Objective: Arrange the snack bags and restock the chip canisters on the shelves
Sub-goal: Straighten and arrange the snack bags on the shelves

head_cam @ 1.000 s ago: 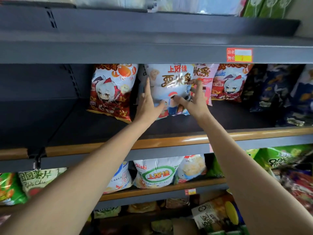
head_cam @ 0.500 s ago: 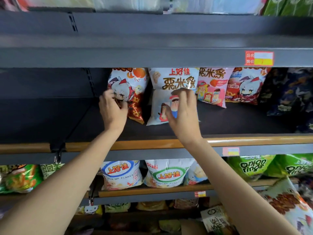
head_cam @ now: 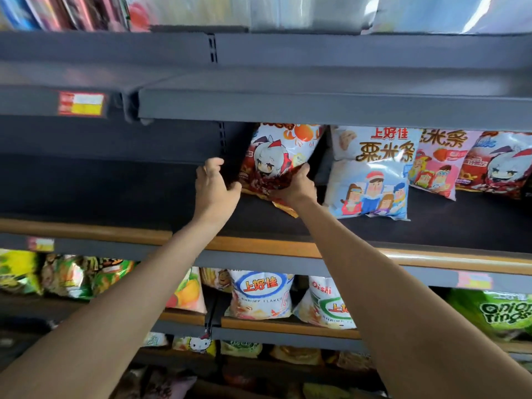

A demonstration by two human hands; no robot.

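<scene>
Right of the red bag [head_cam: 276, 162], pale blue bag [head_cam: 371, 180], pink bag [head_cam: 437, 165]

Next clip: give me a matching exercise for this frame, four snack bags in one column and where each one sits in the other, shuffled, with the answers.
Things
1. red crab-print bag
2. pale blue bag
3. shrimp flakes bag
4. onion rings bag

Places
A. lower shelf, far right
B. lower shelf, below the hands
C. middle shelf, leaning just right of the right hand
D. middle shelf, between both hands, left hand at its left edge

Pairs: 1-D, 2-C, 3-B, 4-A
</scene>
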